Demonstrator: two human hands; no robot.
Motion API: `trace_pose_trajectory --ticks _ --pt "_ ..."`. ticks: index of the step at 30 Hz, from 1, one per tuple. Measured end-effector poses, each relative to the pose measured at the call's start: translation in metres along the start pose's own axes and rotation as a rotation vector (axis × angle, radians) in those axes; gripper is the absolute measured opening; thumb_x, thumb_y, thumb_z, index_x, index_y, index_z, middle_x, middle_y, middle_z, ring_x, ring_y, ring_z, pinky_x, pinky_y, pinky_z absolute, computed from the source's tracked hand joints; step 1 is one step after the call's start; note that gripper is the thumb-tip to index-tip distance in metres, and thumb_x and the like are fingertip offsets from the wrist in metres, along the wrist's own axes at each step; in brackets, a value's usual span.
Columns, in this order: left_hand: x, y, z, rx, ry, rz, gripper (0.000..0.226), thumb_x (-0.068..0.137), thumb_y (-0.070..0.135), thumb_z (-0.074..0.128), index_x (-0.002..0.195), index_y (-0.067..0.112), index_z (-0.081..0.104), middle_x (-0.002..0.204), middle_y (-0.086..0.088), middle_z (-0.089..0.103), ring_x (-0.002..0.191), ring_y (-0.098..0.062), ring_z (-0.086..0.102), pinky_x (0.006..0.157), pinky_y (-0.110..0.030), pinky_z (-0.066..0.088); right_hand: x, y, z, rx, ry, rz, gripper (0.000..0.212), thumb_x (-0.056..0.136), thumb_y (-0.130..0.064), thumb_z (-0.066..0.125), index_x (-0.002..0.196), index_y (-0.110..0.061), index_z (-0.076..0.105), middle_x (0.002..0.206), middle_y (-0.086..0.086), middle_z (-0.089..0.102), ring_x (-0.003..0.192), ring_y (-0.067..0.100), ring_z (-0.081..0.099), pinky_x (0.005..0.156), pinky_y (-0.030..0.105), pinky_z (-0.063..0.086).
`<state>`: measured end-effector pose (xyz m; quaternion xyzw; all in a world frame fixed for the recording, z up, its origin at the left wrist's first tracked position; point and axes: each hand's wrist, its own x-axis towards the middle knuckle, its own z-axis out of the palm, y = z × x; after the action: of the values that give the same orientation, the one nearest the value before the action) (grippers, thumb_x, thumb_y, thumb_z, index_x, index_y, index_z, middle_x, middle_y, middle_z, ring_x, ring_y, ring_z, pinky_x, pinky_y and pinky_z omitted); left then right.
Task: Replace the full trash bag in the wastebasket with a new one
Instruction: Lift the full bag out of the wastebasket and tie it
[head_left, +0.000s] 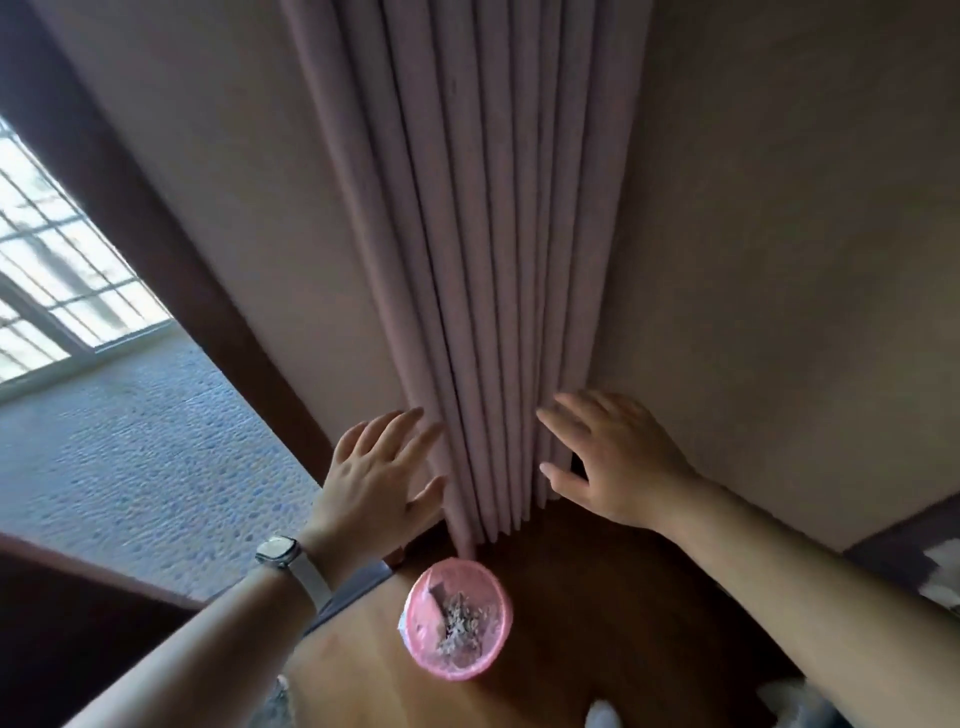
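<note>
A small round wastebasket stands on the wooden floor below me, lined with a pink trash bag that holds grey-white scraps. My left hand, with a watch on its wrist, is stretched forward above and left of the basket, fingers spread, empty, near the curtain's folds. My right hand is out to the right of the basket, fingers apart, empty, its fingertips against the curtain's lower edge.
A pleated mauve curtain hangs in the corner straight ahead, reaching the wooden floor just behind the basket. A dark wooden frame and a carpeted area with a bright window lie to the left. A beige wall is on the right.
</note>
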<state>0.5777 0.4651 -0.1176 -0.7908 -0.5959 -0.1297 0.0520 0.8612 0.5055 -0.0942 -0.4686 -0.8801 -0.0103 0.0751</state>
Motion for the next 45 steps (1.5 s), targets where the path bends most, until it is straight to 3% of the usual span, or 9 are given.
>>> trace_pose_trajectory --ticks 7,18,25,33,39,45 --pt "-0.005 0.022 0.005 0.064 -0.040 -0.199 0.055 0.086 0.051 0.050 0.131 0.021 0.056 0.137 -0.008 0.056 0.125 -0.031 0.051 0.103 -0.044 0.037 0.039 0.033 0.024 0.076 -0.055 -0.209 0.062 0.089 -0.058 0.038 0.137 -0.020 0.045 0.141 0.007 0.048 0.129 0.027 0.046 0.102 0.045 0.039" --pt "-0.064 0.002 0.056 0.059 -0.165 -0.435 0.056 0.086 0.053 0.049 0.134 0.023 0.052 0.140 -0.006 0.053 0.129 -0.027 0.047 0.105 -0.044 0.031 0.067 -0.002 0.105 0.142 -0.210 -0.374 0.058 0.083 -0.056 0.048 0.132 -0.023 0.046 0.135 0.002 0.050 0.123 0.023 0.048 0.098 0.041 0.041" --pt "-0.107 -0.039 0.149 -0.043 -0.265 -0.477 0.057 0.085 0.054 0.046 0.132 0.023 0.053 0.136 -0.004 0.055 0.124 -0.026 0.049 0.100 -0.044 0.039 0.068 -0.010 0.182 0.131 -0.298 -0.298 0.062 0.085 -0.057 0.040 0.133 -0.018 0.048 0.134 0.004 0.052 0.122 0.025 0.048 0.099 0.042 0.040" --pt "-0.148 -0.078 0.277 -0.160 -0.402 -0.448 0.053 0.084 0.048 0.054 0.131 0.023 0.050 0.133 -0.005 0.057 0.122 -0.028 0.051 0.097 -0.044 0.042 0.039 -0.046 0.308 0.118 -0.422 -0.196 0.062 0.080 -0.055 0.044 0.125 -0.015 0.057 0.126 0.009 0.059 0.115 0.030 0.055 0.090 0.044 0.046" --pt "-0.184 -0.088 0.393 -0.214 -0.385 -0.610 0.051 0.081 0.046 0.054 0.125 0.020 0.057 0.128 -0.007 0.060 0.115 -0.030 0.056 0.090 -0.044 0.048 0.031 -0.043 0.434 0.202 -0.436 -0.077 0.060 0.078 -0.053 0.045 0.124 -0.015 0.056 0.127 0.009 0.058 0.114 0.031 0.054 0.089 0.044 0.045" --pt "-0.228 -0.085 0.512 -0.258 -0.370 -0.757 0.046 0.083 0.041 0.058 0.124 0.019 0.056 0.126 -0.007 0.059 0.113 -0.032 0.055 0.089 -0.044 0.048 0.009 -0.034 0.565 0.256 -0.509 -0.104 0.057 0.082 -0.048 0.055 0.128 -0.014 0.051 0.128 0.009 0.054 0.115 0.031 0.050 0.093 0.043 0.041"
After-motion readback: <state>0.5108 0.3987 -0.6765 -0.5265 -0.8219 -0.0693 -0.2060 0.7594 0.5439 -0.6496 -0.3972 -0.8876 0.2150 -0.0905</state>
